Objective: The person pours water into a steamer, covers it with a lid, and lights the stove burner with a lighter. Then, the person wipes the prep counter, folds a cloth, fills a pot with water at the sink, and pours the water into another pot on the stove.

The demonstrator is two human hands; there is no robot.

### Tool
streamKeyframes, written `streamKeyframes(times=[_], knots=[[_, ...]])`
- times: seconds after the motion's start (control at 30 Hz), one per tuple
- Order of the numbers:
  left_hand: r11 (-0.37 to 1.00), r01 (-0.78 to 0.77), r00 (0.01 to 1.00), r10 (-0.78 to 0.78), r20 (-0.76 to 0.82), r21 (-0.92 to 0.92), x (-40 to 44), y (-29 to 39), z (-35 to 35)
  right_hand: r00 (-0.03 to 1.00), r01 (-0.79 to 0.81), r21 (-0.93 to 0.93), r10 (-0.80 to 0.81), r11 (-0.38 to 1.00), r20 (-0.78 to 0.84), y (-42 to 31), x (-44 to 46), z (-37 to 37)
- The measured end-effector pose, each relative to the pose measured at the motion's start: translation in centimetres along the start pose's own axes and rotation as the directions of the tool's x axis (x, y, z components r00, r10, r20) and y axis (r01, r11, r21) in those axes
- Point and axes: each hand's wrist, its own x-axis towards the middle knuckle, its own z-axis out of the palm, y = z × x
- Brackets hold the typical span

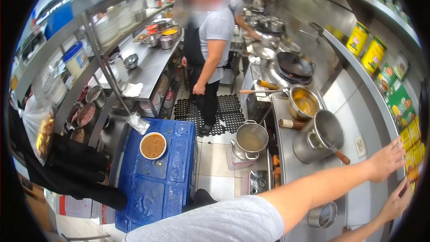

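Both my arms stretch to the far right, toward the wall shelf. My left hand (386,160) is at the shelf's edge, fingers extended beside the stacked yellow packs (410,136); no held thing shows. Lower down, my right hand (396,200) is near the same shelf edge with its fingers apart. A dark patch shows between those fingers, and I cannot tell what it is. Green packets (396,96) and two yellow cans (373,54) stand farther along the shelf.
A steel counter below my arms holds a tall pot (318,136), an orange-filled pot (304,102) and a small pot (322,215). A bowl of brown food (153,145) sits on a blue crate (154,188). A person (208,49) stands ahead; another works by the stove.
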Motion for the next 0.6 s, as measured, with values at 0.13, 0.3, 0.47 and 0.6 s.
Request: streamKeyframes(times=[0.13, 0.3, 0.47, 0.6], knots=[[0.997, -0.051, 0.992, 0.044, 0.115, 0.056, 0.6, -0.5, -0.9, 0.937, -0.194, 0.038, 0.173, 0.98, 0.305, -0.8, 2.8, -2.5], [0.999, -0.012, 0.988, 0.007, 0.152, 0.03, 1.4, -0.8, -0.5, 0.928, -0.18, 0.102, 0.135, 0.978, 0.347, -0.3, 4.0, -2.0], [0.999, -0.024, 0.99, 0.019, 0.139, 0.033, 0.9, -1.1, 0.8, 0.971, -0.13, -0.215, 0.168, 0.968, 0.168, 3.1, 2.1, 0.1], [0.999, 0.034, 0.988, -0.034, 0.154, 0.004, 1.2, -0.8, 0.2, 0.969, -0.161, -0.237, 0.199, 0.958, 0.147, 3.3, 2.0, 0.7]])
